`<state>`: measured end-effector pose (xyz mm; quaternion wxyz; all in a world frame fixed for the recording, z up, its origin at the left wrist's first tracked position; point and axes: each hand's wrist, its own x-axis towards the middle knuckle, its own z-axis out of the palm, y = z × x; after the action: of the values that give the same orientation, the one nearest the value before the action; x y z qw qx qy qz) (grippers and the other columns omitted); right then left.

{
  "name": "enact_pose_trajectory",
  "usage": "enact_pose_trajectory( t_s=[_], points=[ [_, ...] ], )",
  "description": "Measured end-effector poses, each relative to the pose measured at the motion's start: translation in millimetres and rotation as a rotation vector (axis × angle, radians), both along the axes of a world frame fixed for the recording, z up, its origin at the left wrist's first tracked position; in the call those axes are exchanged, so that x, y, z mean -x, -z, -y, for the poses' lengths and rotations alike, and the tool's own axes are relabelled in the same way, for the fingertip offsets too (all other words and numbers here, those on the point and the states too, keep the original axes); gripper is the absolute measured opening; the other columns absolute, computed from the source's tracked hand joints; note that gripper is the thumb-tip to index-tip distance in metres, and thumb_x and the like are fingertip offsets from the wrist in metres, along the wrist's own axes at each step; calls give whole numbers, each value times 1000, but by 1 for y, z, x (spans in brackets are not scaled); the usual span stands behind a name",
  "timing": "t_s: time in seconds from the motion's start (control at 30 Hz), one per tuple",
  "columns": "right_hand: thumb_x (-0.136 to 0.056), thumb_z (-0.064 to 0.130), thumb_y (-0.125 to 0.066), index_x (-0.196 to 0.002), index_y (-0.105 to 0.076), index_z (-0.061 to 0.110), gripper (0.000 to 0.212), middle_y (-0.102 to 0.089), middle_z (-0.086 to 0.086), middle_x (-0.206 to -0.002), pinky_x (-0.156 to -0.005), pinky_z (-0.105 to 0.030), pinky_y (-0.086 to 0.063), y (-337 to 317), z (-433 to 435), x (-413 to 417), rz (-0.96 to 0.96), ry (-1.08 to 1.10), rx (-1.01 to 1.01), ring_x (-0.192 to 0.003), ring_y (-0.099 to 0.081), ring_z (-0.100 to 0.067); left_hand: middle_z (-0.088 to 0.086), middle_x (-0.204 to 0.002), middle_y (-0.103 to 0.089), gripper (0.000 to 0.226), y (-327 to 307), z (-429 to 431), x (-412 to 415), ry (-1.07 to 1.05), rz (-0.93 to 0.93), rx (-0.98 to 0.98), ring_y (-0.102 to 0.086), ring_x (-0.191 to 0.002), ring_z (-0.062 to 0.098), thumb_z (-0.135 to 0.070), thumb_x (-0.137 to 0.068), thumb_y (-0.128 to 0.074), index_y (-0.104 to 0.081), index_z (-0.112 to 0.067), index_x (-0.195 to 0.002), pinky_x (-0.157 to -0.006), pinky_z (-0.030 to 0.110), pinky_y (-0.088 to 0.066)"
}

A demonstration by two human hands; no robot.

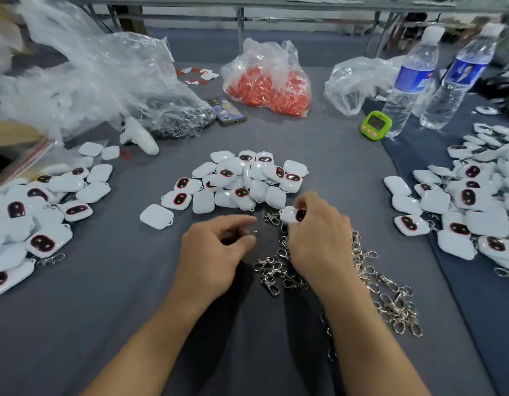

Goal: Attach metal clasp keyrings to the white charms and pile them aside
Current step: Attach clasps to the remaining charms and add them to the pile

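A white charm [290,215] is being gripped in the right hand [319,238] at centre frame, apparently for clasping; the left hand [216,247] is being curled beside it, on what cannot be told. Keyrings [271,271] are being kept just below, within reach.

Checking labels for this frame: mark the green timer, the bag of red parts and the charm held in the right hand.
green timer [376,124]: head view, on its front face.
bag of red parts [271,92]: head view, on the plastic over the red fill.
held charm [287,215]: head view, on its white shell.
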<state>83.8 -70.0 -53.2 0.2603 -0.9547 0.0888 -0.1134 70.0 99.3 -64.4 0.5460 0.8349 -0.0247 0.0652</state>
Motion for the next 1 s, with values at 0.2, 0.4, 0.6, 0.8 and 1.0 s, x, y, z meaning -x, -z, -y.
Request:
enact_pose_trajectory(
  t_s=[0.2,0.4,0.6,0.8,1.0],
  points=[
    [-88,5,-71,-104,-62,36,36,-60,16,-94,-73,-7,-39,6,-31,35,188,-162,-444,-86,-56,-2,-17,-81,-77,32,4,-9,-6,-45,-54,89,-75,-76,4,-10,-81,-83,-78,-41,-88,-70,19,-58],
    [-83,8,-75,-82,-59,27,25,-67,6,-75,-63,-30,-52,14,-36,35,121,-99,-756,-69,-62,-14,-10,-91,-79,43,-3,-3,-9,105,19,166,-75,-89,7,6,-90,-64,-80,-33,-92,-78,15,-56],
    [-73,19,-80,-77,-64,27,19,-67,11,-69,-59,-25,-50,16,-31,31,206,21,-738,-60,-58,-5,-5,-86,-80,39,1,-5,-5,122,-4,165,-77,-81,14,9,-82,-76,-79,-29,-89,-70,21,-59],
    [-66,22,-74,-80,-65,28,17,-65,10,-65,-57,-35,-50,16,-24,27,178,16,-817,-56,-53,-9,-5,-75,-78,31,1,-12,-1,50,-1,139,-76,-69,11,0,-77,-84,-80,-31,-77,-64,14,-55],
    [-72,16,-80,-82,-65,29,22,-73,10,-80,-67,-37,-58,16,-23,26,91,-139,-774,-71,-66,-14,-8,-80,-79,37,-5,-15,1,84,44,114,-76,-77,9,4,-82,-78,-81,-32,-79,-71,13,-56]
  ],
)
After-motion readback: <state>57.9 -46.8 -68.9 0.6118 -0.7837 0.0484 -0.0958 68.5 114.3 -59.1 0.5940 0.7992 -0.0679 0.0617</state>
